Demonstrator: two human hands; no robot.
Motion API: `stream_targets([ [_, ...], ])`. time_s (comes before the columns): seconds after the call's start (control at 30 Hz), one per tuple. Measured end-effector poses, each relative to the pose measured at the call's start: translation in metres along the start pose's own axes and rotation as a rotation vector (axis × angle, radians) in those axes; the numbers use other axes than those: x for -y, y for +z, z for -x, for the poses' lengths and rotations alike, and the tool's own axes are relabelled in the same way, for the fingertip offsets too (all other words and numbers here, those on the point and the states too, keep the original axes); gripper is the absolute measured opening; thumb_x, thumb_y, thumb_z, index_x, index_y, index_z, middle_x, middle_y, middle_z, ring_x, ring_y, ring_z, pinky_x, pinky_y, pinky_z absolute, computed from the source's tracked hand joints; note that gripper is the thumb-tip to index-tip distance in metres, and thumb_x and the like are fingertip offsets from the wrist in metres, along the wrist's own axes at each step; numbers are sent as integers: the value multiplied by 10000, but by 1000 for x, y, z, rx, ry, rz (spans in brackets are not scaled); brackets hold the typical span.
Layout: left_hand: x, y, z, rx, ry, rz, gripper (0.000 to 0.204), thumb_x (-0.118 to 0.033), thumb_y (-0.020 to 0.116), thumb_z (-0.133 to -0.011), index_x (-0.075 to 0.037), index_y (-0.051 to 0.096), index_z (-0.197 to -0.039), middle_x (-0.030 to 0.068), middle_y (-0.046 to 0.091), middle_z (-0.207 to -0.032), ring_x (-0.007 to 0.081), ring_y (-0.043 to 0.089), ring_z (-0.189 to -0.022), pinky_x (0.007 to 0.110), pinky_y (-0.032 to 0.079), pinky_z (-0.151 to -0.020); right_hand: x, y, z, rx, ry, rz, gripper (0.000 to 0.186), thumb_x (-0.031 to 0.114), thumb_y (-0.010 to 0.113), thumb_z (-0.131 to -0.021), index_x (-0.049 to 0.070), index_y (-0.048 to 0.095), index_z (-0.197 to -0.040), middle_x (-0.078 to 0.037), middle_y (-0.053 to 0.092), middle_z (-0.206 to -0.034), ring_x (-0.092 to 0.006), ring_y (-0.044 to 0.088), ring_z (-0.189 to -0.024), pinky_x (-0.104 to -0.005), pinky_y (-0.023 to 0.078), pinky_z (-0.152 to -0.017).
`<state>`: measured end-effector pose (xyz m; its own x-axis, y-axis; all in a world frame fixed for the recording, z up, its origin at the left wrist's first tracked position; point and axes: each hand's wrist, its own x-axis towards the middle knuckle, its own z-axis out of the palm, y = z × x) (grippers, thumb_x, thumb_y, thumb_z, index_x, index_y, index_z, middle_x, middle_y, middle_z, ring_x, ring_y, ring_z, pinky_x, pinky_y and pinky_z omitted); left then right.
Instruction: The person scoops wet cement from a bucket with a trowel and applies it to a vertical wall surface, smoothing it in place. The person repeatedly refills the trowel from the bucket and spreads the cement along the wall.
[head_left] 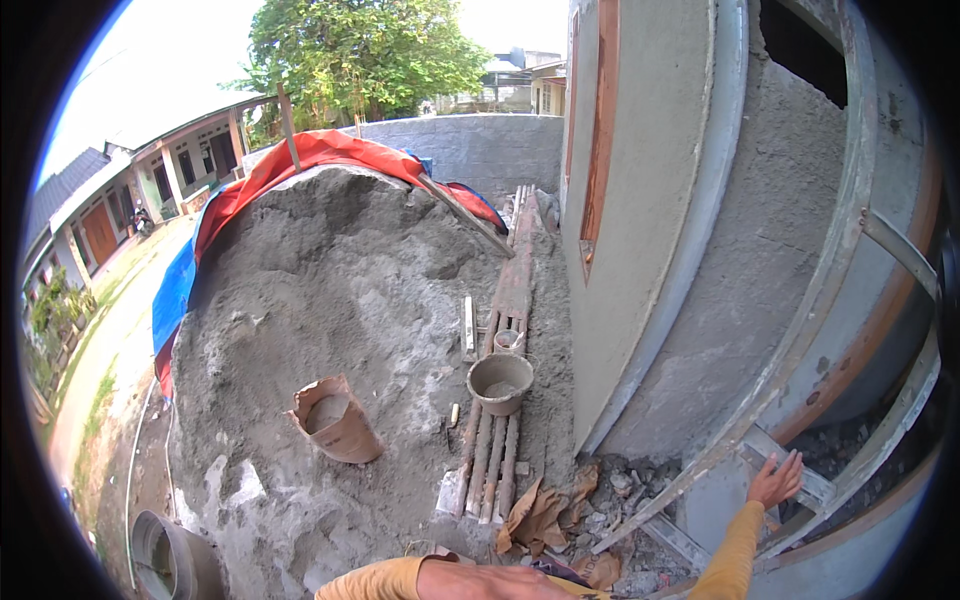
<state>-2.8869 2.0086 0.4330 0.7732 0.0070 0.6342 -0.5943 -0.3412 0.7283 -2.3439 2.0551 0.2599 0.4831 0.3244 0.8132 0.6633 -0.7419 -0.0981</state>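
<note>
My right hand (775,483) lies over a flat rung of a metal ladder (815,480), its fingertips reaching the rung's far edge. Low in the middle, my left hand (485,581) crosses in front of my body. Its fingers are mostly cut off by the lower edge, so what they do is hidden. Both arms wear yellow sleeves. Ahead of my left hand lies crumpled brown paper (535,518). A bucket with grey material inside (501,405) stands on several long poles (490,460), a smaller pail (509,341) just behind it.
A large grey sand heap (300,260) is partly covered by a red and blue tarp (335,148). An open paper sack (340,430) stands on it. At the lower left is a grey round container (175,560). A plastered wall (650,200) rises on the right, with rubble (622,485) beneath.
</note>
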Motion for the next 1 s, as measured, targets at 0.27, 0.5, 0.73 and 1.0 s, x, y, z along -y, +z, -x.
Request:
stream_targets([
  [0.27, 1, 12, -17, -396, 133, -455, 136, -146, 539, -886, -66, 557, -995, 203, 516, -1182, 366, 550, -991, 480, 415, -827, 2, -1, 1, 0, 14, 7, 490, 396, 448, -908, 98, 431, -1296, -56, 418, -1349, -254, 363, -1251, -480, 207, -1040],
  [0.5, 12, 13, -39, -676, 282, -295, 165, -77, 566, -870, 2, 551, -1014, 205, 565, -1065, 343, 613, -923, 498, 417, -869, -12, 4, 2, 13, -8, 11, 508, 423, 445, -899, 118, 427, -1305, -50, 405, -1359, -252, 346, -1261, -493, 183, -1046],
  [0.73, 7, 18, -61, -679, 293, -73, 101, -105, 499, -905, -24, 539, -861, 215, 588, -902, 319, 617, -775, 484, 418, -793, -9, 2, -2, -44, -76, -6, 502, 495, 450, -877, 148, 527, -1231, -12, 498, -1282, -218, 416, -1210, -483, 192, -1024],
  [1.0, 45, 39, -81, -731, 690, 417, 170, -163, 577, -877, -5, 612, -825, 167, 593, -872, 296, 587, -801, 381, 435, -703, -24, 31, -6, -119, -70, 27, 502, 555, 446, -849, 199, 584, -1175, 8, 533, -1248, -205, 437, -1188, -466, 202, -1007],
])
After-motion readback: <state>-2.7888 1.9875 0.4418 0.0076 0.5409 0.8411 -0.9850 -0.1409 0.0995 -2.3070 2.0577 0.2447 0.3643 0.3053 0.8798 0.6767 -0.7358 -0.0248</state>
